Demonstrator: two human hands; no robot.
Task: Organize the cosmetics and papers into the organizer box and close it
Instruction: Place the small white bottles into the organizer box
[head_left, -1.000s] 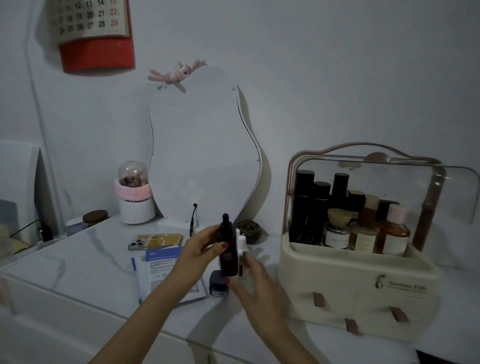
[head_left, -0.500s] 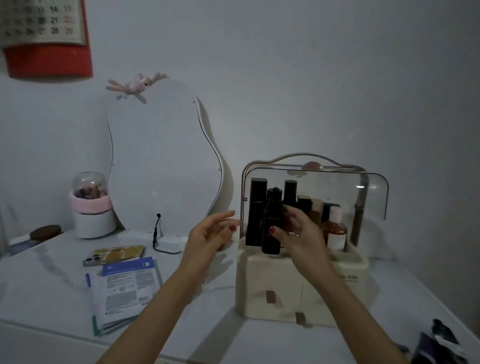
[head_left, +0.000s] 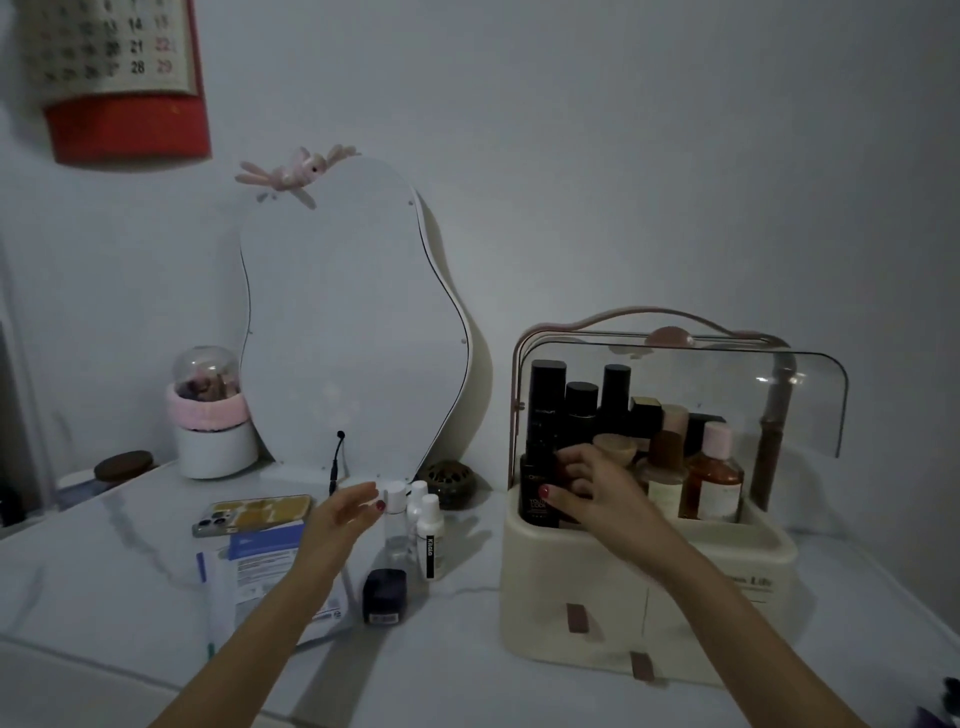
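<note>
The cream organizer box stands at the right with its clear lid swung up. Several bottles fill its top tray. My right hand reaches into the tray's front left corner, fingers and thumb curled round a dark bottle standing there. My left hand hovers open, fingertips just left of a clear white-capped bottle. Beside that stand two white bottles, and a small dark bottle sits in front. The papers lie flat to the left, partly under my left forearm.
A phone lies behind the papers. A wavy mirror leans on the wall, with a small round dark holder at its foot. A domed pink-and-white jar stands at the far left. The marble tabletop's front edge runs near the bottom.
My right hand carried the dark bottle to the box and lowered it into the front left corner. My left hand let go and swung back toward the small bottles.
</note>
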